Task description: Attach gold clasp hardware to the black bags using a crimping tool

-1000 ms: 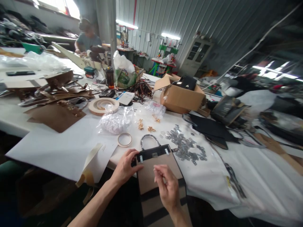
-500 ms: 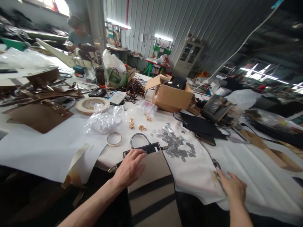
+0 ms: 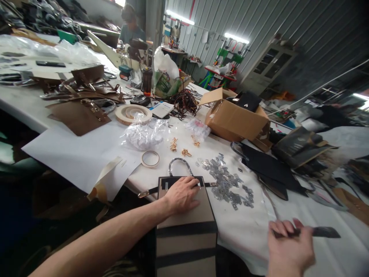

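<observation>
My left hand (image 3: pixel 183 194) lies flat on the upper end of a beige bag panel (image 3: pixel 186 240) with black bands, its fingers spread near the black top edge. A small metal plate (image 3: pixel 166 186) shows left of the fingers; what lies beneath them is hidden. From the panel's top rises a wrapped handle loop (image 3: pixel 179 159), and a black strap with a gold-coloured end (image 3: pixel 147 192) sticks out to the left. My right hand (image 3: pixel 291 246) is closed around a dark flat-bladed tool (image 3: pixel 327 232), held over the white table with the blade pointing right.
Loose metal plates (image 3: pixel 226 181) are scattered right of the panel, with gold-coloured fittings (image 3: pixel 184 152) behind them. Tape rolls (image 3: pixel 150 159), a clear plastic bag (image 3: pixel 142 134), a cardboard box (image 3: pixel 236 121) and black bag pieces (image 3: pixel 262 165) lie around. A person (image 3: pixel 131 29) sits farther back.
My right hand has come nearer with the dark tool now clearly in its grip. On the panel, my left hand has shifted right. The view has turned left.
</observation>
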A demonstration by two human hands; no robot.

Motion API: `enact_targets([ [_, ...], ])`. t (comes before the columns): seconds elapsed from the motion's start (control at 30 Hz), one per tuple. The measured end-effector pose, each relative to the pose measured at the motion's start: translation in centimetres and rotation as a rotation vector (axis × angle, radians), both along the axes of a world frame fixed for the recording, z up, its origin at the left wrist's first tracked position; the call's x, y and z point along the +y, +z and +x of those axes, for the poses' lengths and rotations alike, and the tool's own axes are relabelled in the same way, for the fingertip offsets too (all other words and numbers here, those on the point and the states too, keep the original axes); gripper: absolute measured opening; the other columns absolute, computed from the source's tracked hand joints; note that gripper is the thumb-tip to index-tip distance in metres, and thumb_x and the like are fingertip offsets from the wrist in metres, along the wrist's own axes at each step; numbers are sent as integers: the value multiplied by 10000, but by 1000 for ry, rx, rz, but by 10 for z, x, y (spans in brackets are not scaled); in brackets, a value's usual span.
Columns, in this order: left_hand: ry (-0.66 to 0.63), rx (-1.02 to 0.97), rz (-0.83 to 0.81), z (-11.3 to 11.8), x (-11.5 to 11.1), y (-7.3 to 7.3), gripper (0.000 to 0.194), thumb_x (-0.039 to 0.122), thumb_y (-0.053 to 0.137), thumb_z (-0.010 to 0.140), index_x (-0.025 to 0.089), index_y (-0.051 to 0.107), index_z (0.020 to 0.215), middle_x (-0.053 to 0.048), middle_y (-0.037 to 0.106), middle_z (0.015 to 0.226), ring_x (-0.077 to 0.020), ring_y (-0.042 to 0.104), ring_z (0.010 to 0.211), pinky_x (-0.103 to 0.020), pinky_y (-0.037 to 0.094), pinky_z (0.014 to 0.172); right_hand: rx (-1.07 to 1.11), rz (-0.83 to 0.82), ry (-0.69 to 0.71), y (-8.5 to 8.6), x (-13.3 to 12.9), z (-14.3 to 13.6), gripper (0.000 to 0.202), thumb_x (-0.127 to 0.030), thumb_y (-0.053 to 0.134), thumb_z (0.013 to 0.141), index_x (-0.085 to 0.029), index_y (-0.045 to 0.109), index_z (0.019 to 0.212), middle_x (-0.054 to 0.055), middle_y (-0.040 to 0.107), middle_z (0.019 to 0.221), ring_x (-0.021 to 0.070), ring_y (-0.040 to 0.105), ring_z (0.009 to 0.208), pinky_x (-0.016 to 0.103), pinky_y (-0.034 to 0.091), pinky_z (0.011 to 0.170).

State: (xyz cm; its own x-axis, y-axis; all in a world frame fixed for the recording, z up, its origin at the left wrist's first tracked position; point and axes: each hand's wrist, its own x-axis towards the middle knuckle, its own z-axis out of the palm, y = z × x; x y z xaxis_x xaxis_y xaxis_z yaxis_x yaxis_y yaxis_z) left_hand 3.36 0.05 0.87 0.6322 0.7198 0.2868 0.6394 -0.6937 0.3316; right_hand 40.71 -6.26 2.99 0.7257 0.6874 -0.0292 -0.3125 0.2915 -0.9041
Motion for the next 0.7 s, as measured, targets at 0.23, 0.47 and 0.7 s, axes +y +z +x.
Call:
enact_targets([
  [0.23, 19, -8, 0, 2, 3, -3, 450, 516, 667, 927, 215, 669, 1262, -86, 624, 1415, -332, 466, 1380, -488, 386, 1160, 162, 186, 257, 12, 77, -171, 286, -309, 831, 784, -200, 572, 835, -97, 425, 655, 52, 400, 517, 180, 390, 487],
  [0.47, 14, -4, -39, 3, 6, -6, 442, 511, 676, 908, 209, 667, 1230, -86, 623, 1438, -350, 470, 1383, -505, 411, 1116, 114, 298, 223, -13, 78, -215, 518, -364, 618, 959, -209, 261, 617, -109, 237, 473, 62, 189, 393, 224, 221, 416],
  [0.7, 15, 2, -76, 4, 7, -5, 407, 483, 681, 902, 210, 669, 1203, -74, 614, 1447, -350, 443, 1398, -505, 413, 1112, 27, 265, 133, -24, 77, -226, 530, -377, 546, 987, -215, 209, 611, -104, 186, 472, 63, 148, 371, 231, 179, 398],
])
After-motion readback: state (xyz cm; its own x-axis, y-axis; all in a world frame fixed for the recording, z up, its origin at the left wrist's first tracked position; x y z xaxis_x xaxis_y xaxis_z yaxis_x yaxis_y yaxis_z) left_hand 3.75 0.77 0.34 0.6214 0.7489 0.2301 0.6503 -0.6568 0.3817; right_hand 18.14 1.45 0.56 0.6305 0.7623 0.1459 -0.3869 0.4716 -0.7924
